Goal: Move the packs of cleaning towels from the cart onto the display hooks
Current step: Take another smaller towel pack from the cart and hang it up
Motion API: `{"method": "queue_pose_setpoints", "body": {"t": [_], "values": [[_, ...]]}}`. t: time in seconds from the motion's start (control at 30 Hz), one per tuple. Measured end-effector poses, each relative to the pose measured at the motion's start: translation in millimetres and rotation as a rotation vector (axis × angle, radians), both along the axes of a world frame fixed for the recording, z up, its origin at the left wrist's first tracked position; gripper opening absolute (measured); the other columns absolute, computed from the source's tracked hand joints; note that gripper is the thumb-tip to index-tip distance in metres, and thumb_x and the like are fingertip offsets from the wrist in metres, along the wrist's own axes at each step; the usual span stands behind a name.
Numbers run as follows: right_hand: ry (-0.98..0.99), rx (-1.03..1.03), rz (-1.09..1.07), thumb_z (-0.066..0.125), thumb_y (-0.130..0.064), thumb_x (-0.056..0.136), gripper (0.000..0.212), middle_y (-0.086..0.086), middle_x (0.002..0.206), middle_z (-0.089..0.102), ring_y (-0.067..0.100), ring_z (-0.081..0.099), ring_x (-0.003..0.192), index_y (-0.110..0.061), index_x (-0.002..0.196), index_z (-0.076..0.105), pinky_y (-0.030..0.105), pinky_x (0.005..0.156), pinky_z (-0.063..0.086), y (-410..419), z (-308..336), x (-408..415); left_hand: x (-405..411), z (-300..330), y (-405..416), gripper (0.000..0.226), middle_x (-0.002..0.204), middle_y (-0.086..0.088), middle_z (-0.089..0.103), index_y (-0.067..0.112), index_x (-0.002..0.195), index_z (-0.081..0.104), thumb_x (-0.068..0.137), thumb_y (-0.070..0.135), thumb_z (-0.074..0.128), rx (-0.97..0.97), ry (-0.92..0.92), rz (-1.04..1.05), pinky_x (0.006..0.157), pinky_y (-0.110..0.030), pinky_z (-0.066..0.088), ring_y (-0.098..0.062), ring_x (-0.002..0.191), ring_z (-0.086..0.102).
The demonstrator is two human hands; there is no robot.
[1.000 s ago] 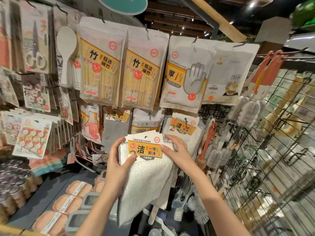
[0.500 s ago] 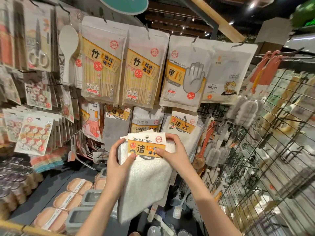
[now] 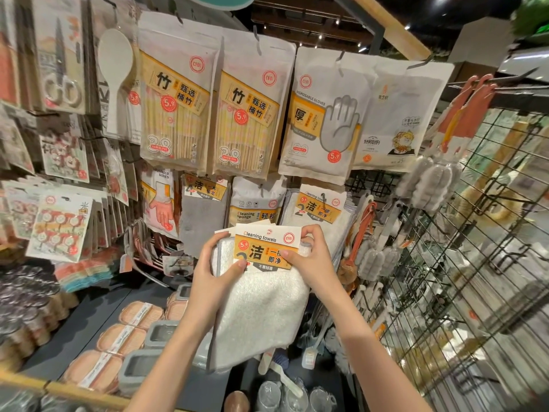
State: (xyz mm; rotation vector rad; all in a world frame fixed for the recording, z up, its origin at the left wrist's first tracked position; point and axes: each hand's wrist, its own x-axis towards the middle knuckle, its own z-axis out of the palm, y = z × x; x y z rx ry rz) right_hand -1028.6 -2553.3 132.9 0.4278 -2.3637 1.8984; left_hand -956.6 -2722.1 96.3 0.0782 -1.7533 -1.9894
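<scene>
Here, both hands hold a pack of white fluffy cleaning towels with an orange-and-white card header in front of the display. The left hand grips the pack's left edge, thumb pressed on the header. The right hand pinches the header's upper right corner between thumb and curled fingers. Compared with a second ago, the pack sits slightly higher and closer to the hanging stock, and the right-hand fingers have moved from lying flat on the header to pinching its top corner. This suggests the header is being readied for hooking. The likely target is the hook carrying the matching hung cleaning towel packs, just above and behind the right hand. The hook tip and the header's hanging hole are not visible. The cart is out of view.
</scene>
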Motion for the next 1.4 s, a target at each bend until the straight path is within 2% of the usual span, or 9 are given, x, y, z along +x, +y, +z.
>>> {"method": "queue_pose_setpoints", "body": {"t": [0.2,0.3,0.4,0.53,0.67,0.77,0.9,1.17,1.4], "values": [[-0.031,-0.046,-0.023,0.071,-0.003,0.079,0.043,0.008,0.111,0.058,0.033,0.057,0.111,-0.032,0.091,0.041,0.054,0.09,0.05,4,-1,-5,-1,-4,-8,0.047,0.131,0.001,0.056,0.044,0.111,0.056,0.071,0.031,0.078,0.098,-0.048,-0.017,0.098,-0.055,0.046,-0.026,0.116,0.058],[-0.003,-0.017,-0.055,0.073,-0.008,0.079,0.042,0.008,0.113,0.058,0.026,0.056,0.111,-0.032,0.093,0.042,0.044,0.091,0.051,10,-2,-8,-2,-4,-10,0.043,0.131,-0.001,0.057,0.044,0.113,0.058,0.073,0.036,0.073,0.138,-0.038,-0.046,0.099,-0.055,0.045,-0.025,0.116,0.059],[0.021,-0.005,-0.08,0.074,-0.01,0.078,0.041,0.001,0.108,0.059,0.021,0.055,0.11,-0.027,0.099,0.043,0.037,0.09,0.05,13,-3,-9,-4,-5,-10,0.037,0.13,-0.006,0.059,0.043,0.114,0.058,0.08,0.031,0.068,0.174,-0.021,-0.085,0.096,-0.055,0.047,-0.029,0.114,0.061],[-0.001,-0.051,-0.16,0.072,-0.006,0.08,0.042,0.009,0.117,0.056,0.025,0.055,0.112,-0.022,0.105,0.043,0.04,0.09,0.052,22,-5,-14,-8,-10,-14,0.04,0.112,-0.007,0.069,0.041,0.112,0.06,0.089,0.008,0.061,0.225,-0.014,-0.078,0.069,-0.033,0.055,-0.023,0.091,0.07],[0.016,-0.077,-0.195,0.067,-0.001,0.083,0.038,0.004,0.117,0.054,0.019,0.054,0.108,-0.02,0.107,0.045,0.023,0.078,0.051,35,-6,-19,-10,-12,-16,0.049,0.108,-0.002,0.07,0.039,0.113,0.059,0.086,-0.001,0.062,0.186,-0.002,-0.036,0.085,-0.038,0.052,-0.024,0.099,0.068],[0.043,-0.067,-0.196,0.066,0.001,0.083,0.035,-0.008,0.106,0.054,0.009,0.054,0.099,-0.019,0.105,0.047,0.02,0.075,0.049,42,-5,-23,-12,-13,-16,0.049,0.107,0.005,0.07,0.036,0.115,0.058,0.087,-0.004,0.061,0.176,0.014,-0.023,0.084,-0.03,0.052,-0.019,0.099,0.068],[0.064,-0.08,-0.233,0.067,0.0,0.082,0.037,-0.016,0.105,0.053,0.006,0.051,0.101,-0.023,0.106,0.049,0.024,0.081,0.047,49,-5,-29,-14,-12,-14,0.048,0.104,0.014,0.069,0.029,0.12,0.055,0.088,-0.007,0.057,0.184,0.034,0.006,0.073,-0.016,0.052,-0.009,0.093,0.068],[0.102,-0.154,-0.299,0.066,0.004,0.081,0.044,-0.006,0.115,0.051,0.02,0.051,0.115,-0.022,0.114,0.051,0.039,0.095,0.049,60,1,-50,-19,-13,-15,0.048,0.104,0.026,0.064,0.027,0.125,0.052,0.089,-0.005,0.058,0.136,0.026,0.053,0.072,-0.014,0.052,0.002,0.094,0.065],[0.087,-0.184,-0.365,0.064,0.005,0.082,0.044,-0.001,0.12,0.05,0.008,0.053,0.103,-0.025,0.112,0.051,0.012,0.071,0.045,65,3,-75,-22,-12,-18,0.048,0.122,0.011,0.057,0.024,0.128,0.051,0.089,-0.002,0.059,0.117,0.037,0.076,0.079,-0.017,0.05,-0.001,0.102,0.061]]}}
